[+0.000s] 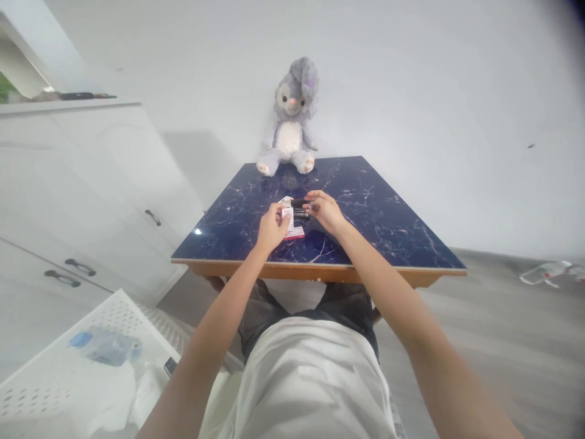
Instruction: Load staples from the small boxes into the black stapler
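The left hand point(271, 228) clamps a white card point(289, 213), seemingly to steady it over the desk point(388, 228); whether the right hand point(327, 211) grips anything, I cannot tell.

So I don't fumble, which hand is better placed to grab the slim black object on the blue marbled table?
Probably your right hand: it is right beside the slim black object, while your left hand holds a small white card-like piece.

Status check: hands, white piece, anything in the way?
Left hand gripping white printed piece. Right hand at dark item, grip unclear. Red-edged item close by; plush toy clear of both hands.
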Available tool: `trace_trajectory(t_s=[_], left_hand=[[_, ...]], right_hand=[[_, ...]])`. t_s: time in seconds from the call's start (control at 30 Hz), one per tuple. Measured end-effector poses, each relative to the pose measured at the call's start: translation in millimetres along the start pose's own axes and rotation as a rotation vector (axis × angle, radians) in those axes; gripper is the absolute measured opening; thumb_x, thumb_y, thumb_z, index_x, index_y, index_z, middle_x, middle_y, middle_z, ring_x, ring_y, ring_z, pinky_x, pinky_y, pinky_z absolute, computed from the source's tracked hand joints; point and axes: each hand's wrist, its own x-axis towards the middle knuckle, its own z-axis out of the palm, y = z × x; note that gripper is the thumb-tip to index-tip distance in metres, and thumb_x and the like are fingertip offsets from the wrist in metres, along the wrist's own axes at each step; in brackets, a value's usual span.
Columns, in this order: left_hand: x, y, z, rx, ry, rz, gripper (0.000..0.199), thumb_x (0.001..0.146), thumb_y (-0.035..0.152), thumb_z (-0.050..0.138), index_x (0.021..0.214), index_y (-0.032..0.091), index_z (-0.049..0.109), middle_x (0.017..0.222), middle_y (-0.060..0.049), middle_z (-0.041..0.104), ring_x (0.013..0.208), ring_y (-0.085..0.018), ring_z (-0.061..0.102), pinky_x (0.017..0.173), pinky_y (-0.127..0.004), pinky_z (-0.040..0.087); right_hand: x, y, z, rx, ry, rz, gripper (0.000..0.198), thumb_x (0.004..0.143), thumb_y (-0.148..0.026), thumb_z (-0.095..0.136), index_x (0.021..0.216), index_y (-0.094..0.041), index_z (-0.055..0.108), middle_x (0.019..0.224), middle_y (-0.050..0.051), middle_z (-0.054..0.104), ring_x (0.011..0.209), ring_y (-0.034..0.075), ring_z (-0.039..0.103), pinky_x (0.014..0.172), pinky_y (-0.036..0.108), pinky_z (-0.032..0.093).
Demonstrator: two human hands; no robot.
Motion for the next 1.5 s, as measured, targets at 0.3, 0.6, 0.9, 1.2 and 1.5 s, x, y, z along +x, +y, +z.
trace_trajectory(t_s=[0.3,0.6,0.9,1.2,1.5], left_hand=[[-1,4,1,-0.03,-0.061,0.035,0.045,0.088,0.03,0.065,0.129,0.023,0.05,0.099,-0.004,0.072,0.074,-0.013,0.066,0.073,-0.026,0.053],[0,6,-2,0.031,-0.096,0.056,0.042,0.09,0.028,0.061,0.131,0.025,0.057,0.101,-0.004,0.072,0.069,-0.011,0.063,0.073,-0.026,0.053],[-2,6,-2,0.025,-0.053,0.043,0.037,0.093,0.034,0.059,0.129,0.024,0.06,0.095,-0.005,0.075,0.074,-0.015,0.069,0.074,-0.026,0.053],[0,7,-4,0.079,-0.027,0.026,0.025,0.096,0.035,0.054,0.108,0.022,0.072,0.091,-0.005,0.076,0.076,-0.017,0.07,0.073,-0.026,0.052],[0,11,-4,0.077,-0.001,0.049,0.026,0.094,0.035,0.055,0.11,0.022,0.071,0.103,-0.005,0.075,0.077,-0.015,0.067,0.074,-0.025,0.051]], right_hand=[[-4,7,4,-0.114,-0.133,0.052,0.037,0.083,-0.055,0.063,0.086,-0.018,0.067,0.085,0.006,0.067,0.06,0.013,0.053,0.053,0.026,0.044],[-10,4,6,-0.273,-0.251,-0.042,0.04,0.083,-0.058,0.064,0.075,-0.019,0.066,0.063,-0.001,0.056,0.054,0.012,0.046,0.052,0.026,0.037],[-13,3,9,-0.549,-0.206,-0.369,0.031,0.086,-0.049,0.061,0.085,-0.02,0.074,0.083,0.002,0.071,0.075,0.018,0.06,0.076,0.031,0.046],[-6,9,2,-0.109,-0.283,-0.038,0.039,0.066,-0.013,0.062,0.104,-0.022,0.067,0.102,0.002,0.067,0.078,0.014,0.06,0.07,0.027,0.049],[-13,2,7,0.162,-0.303,0.128,0.043,0.071,-0.006,0.073,0.109,-0.02,0.061,0.109,0.007,0.07,0.103,0.017,0.066,0.102,0.034,0.051]])
